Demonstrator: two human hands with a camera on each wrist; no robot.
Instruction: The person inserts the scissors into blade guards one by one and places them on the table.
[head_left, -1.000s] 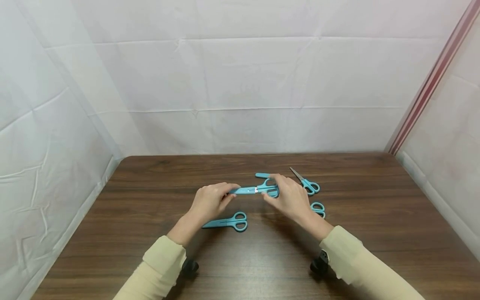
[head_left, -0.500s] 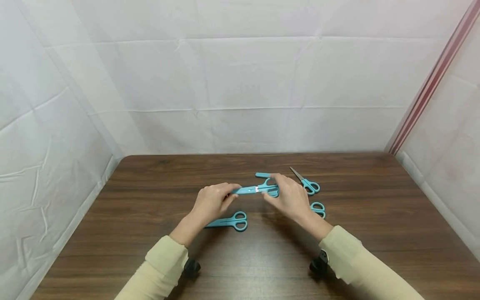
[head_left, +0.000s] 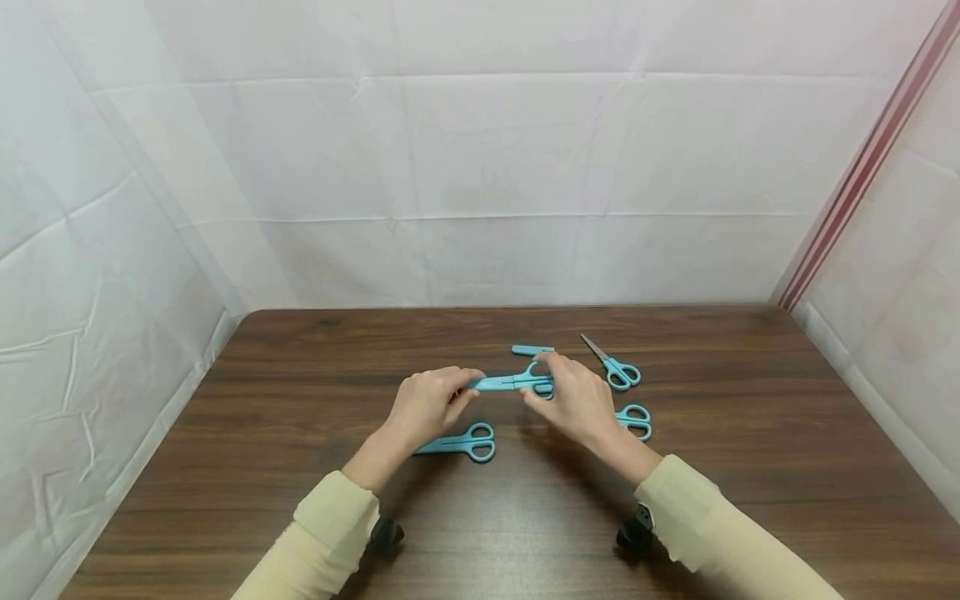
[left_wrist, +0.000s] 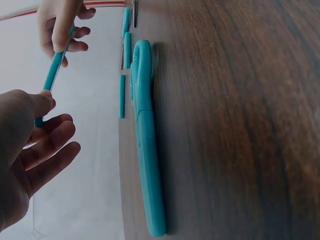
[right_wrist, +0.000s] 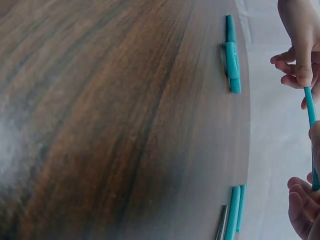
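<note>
Both hands [head_left: 427, 404] [head_left: 573, 398] pinched the teal plastic-sheathed scissors [head_left: 510, 382] endwise above the desk [head_left: 750, 433]; a loosened pinch could drop it.

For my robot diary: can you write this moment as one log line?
left hand: pinches sheath end | right hand: holds handles | held scissors: above table | other scissors: lying flat

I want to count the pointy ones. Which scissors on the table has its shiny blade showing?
The far right scissors, beyond the right hand. Its bare metal blade points away, while the scissors near the left hand, lying at, wears a teal cover.
</note>
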